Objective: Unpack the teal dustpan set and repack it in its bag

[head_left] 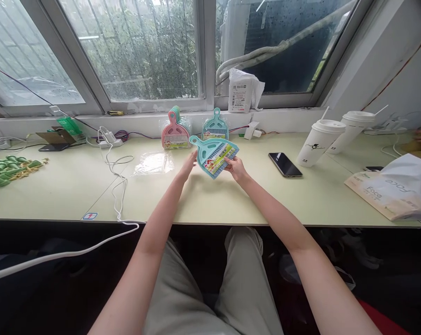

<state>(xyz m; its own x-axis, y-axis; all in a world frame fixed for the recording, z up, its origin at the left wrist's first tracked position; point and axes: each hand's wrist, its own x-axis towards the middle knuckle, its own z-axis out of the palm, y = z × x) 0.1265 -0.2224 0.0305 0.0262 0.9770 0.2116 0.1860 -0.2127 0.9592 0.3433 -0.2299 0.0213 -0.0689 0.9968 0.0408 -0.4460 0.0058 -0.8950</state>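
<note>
At frame centre, the right hand (235,166) pinches the lower right edge of a teal dustpan set (213,155), held tilted above the table (231,200). The left hand (188,164), fingers loosely spread, touches its left side. A steady two-sided hold, clear of the label, seems best. Stacked sets (176,130) stand behind, upper centre.
</note>
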